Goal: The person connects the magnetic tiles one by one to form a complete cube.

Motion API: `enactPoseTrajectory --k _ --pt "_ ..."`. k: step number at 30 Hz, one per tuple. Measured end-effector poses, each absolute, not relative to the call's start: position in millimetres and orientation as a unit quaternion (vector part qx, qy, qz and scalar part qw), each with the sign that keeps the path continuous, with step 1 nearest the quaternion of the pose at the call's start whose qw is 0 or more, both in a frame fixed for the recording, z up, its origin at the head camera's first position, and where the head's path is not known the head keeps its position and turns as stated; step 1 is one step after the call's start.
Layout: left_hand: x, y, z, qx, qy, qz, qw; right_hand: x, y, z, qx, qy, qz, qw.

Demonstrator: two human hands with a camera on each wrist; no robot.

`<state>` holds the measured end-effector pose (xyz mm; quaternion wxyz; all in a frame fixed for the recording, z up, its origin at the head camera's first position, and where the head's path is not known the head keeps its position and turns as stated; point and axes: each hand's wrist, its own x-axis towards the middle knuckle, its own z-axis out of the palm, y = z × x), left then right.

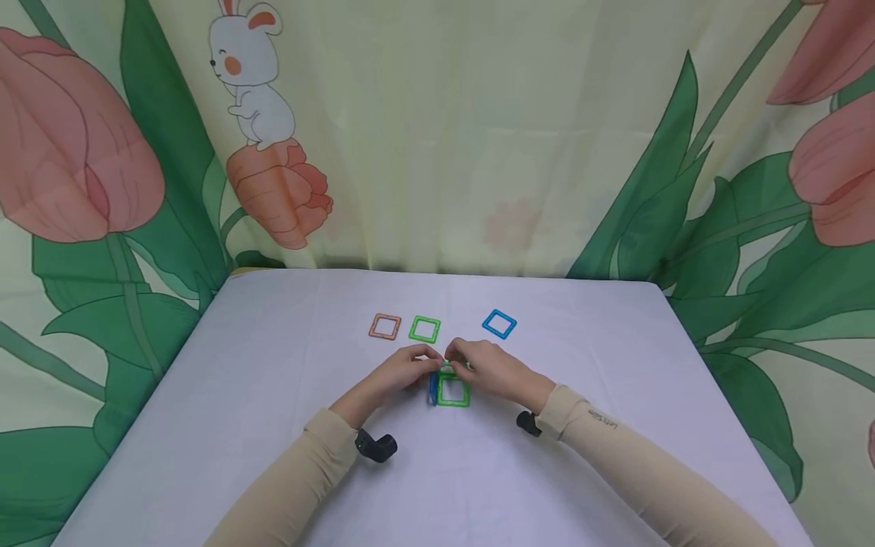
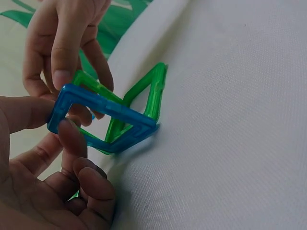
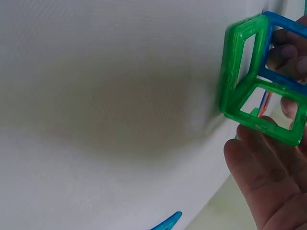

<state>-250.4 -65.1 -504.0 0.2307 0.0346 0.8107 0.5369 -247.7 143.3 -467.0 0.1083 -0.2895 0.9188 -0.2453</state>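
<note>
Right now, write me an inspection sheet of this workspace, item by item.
Surface: table covered with a plain white cloth.
Job's things: green square frames and a blue square frame joined at their edges into a partly built box.
Clutter: loose orange frame, green frame and blue frame lying flat behind the hands.
Grippers: left hand pinches the blue square frame; right hand holds the green square frames from the other side.
Cables: nothing seen; small black wrist-mounted devices under both forearms.
Surroundings: curtain printed with tulips, leaves and a rabbit.
</note>
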Motion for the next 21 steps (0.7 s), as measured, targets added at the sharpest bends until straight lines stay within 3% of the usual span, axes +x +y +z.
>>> enactPoseTrajectory --k 21 --pt "-247.1 -67.1 -500.8 0.059 0.812 0.522 0.255 -252.6 155.4 -469.5 -0.259 0.924 -0.268 0.09"
